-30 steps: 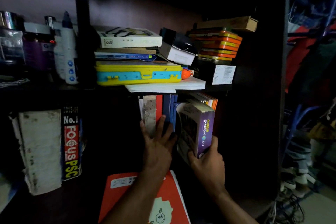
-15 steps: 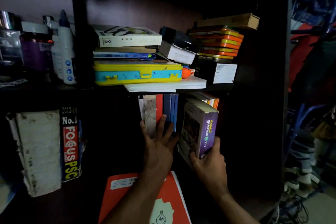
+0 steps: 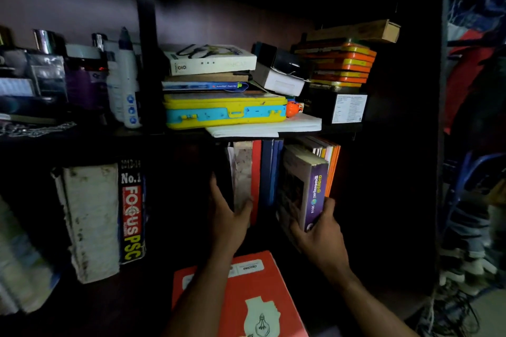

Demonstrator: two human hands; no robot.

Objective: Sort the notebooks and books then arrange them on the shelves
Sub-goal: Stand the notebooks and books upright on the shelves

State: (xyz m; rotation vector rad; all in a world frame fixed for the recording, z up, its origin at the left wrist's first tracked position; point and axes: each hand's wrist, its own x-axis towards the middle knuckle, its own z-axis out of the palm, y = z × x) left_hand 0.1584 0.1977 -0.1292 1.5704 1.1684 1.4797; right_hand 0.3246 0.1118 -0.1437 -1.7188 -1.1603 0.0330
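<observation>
On the lower shelf stands a short row of upright books [image 3: 256, 172]: a worn white one, a red one and dark blue ones. My left hand [image 3: 228, 216] grips the left end of that row, thumb on the white book's spine, fingers reaching behind its left side. My right hand [image 3: 319, 232] grips the bottom of a thick purple-spined book [image 3: 306, 186], which stands tilted to the right of the blue books. Orange and white books [image 3: 330, 161] lean behind it. A red notebook [image 3: 246, 298] lies flat below my forearms.
The upper shelf [image 3: 339, 128] carries a yellow and blue case [image 3: 224, 113], stacked boxes, white paper and orange tins [image 3: 342, 63]. Bottles [image 3: 127, 82] stand at upper left. A thick worn white book [image 3: 90, 219] and a "Focus PSC" book [image 3: 131, 213] stand at lower left. Clothes hang at right.
My left hand has shifted left, from lying flat on the spines to gripping the row's left end. The purple book stands a little more upright and further right in my right hand.
</observation>
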